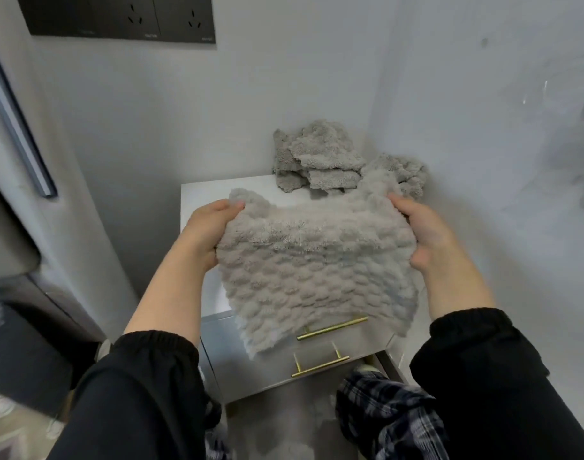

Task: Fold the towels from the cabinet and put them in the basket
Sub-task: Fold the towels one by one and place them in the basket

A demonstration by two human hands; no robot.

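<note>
Towel (317, 277) hides fingers of left hand (211, 227), right hand (426, 234); socket panel (118, 18) cut by top edge

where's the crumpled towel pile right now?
Head view, right of centre: the towel pile sits at the back right of the cabinet top, in the wall corner, behind the held towel.

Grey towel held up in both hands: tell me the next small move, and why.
Probably bring the left hand and right hand together, folding the grey towel in half. Each hand grips an upper corner, and the towel hangs open above the white cabinet top, not yet folded. Other crumpled towels lie behind it.
</note>
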